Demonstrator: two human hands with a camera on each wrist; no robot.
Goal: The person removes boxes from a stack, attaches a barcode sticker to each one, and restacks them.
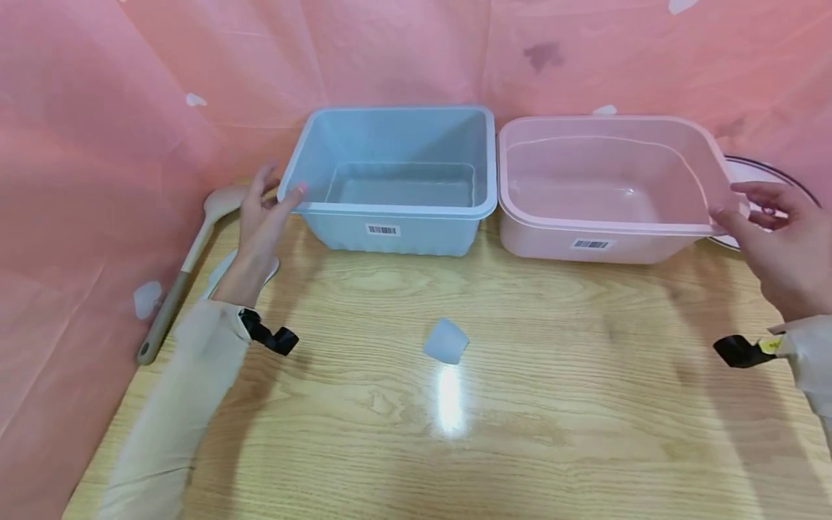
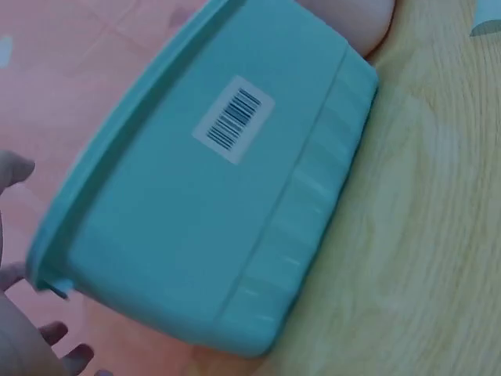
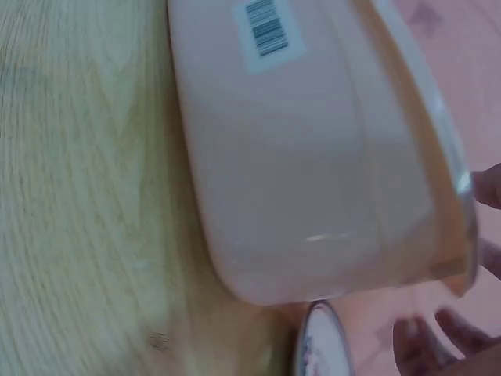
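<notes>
A blue plastic bin [image 1: 390, 230] with a barcode label stands at the back of the table. My left hand [image 1: 260, 227] is at its left front corner, thumb over the rim and fingers spread outside. In the left wrist view several fingertips [image 2: 77, 359] are apart from the blue wall. Beside it on the right is a pink bin [image 1: 585, 244], also labelled. My right hand [image 1: 789, 242] is at its right end, thumb by the rim and fingers loosely bent. In the right wrist view its lower fingers [image 3: 423, 341] are clear of the pink wall.
A small pale blue cup-like piece [image 1: 446, 341] lies mid-table [image 1: 364, 404]. A long-handled ladle [image 1: 195, 249] lies along the left edge. A pale item [image 1: 221, 273] is partly hidden under my left arm. A rimmed plate [image 1: 757, 172] sits behind my right hand. Pink cloth [image 1: 403, 50] hangs behind.
</notes>
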